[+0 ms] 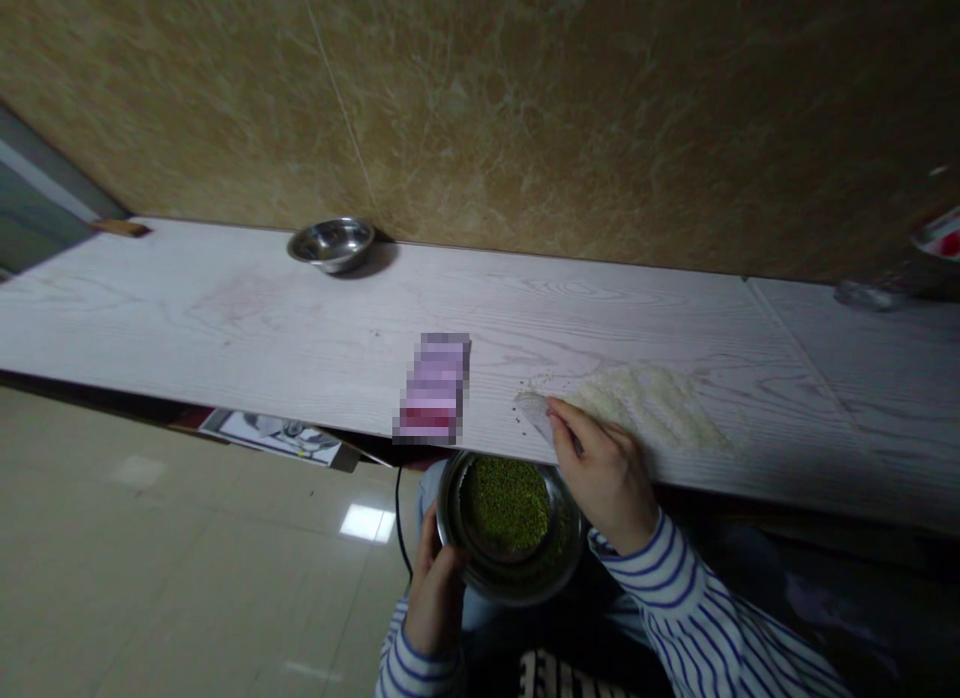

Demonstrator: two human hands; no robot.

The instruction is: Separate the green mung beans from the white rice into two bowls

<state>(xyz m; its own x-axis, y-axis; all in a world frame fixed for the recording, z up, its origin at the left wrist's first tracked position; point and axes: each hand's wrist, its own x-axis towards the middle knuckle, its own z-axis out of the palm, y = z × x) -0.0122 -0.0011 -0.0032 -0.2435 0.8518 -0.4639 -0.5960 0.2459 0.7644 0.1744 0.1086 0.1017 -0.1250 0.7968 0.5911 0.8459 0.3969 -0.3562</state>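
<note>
My left hand (pixel 437 593) grips the rim of a steel bowl (pixel 566 548) at its left side. The bowl sits over my lap, just below the table edge, with small green beans (pixel 510 503) inside. Between thumb and fingers of my right hand (pixel 606 468) is a thin, see-through plastic piece (pixel 535 410), its far end low over the tabletop. Small dark specks lie around that end. A spread of white, rice-like grains (pixel 649 403) lies on the table beyond and to the right of this hand.
The pale wood-grain table (pixel 285 328) runs along a marbled wall. A small metal bowl (pixel 332 246) stands at the back left. Left of my right hand lies a blurred-out purple rectangle (pixel 435 388). A clear container (pixel 874 296) is at the far right. Papers (pixel 274 433) show under the table.
</note>
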